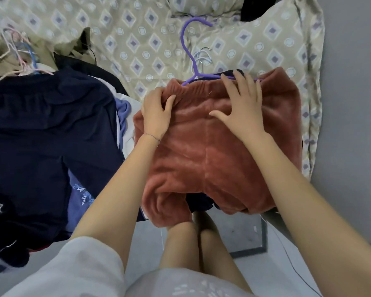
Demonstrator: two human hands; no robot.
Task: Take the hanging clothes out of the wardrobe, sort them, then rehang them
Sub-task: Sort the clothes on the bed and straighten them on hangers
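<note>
Now a rust-red fleece garment (212,151) on a purple plastic hanger (190,80) lies on the diamond-patterned bed sheet (137,39), its upper edge bunched in the left hand (156,110) grip, while the right hand (242,103) presses flat on it, fingers spread, touching the hanger's bar.

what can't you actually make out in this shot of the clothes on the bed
Head view only:
1. The purple hanger: its shoulders run under the rust fleece garment and the right hand.
2. The dark garment beneath the fleece: only slivers show, so its type is unclear.
3. The metal hooks: whatever they carry is covered by the fleece.
4. The navy clothes pile: cut off by the left edge.
5. The wardrobe: out of frame.
</note>
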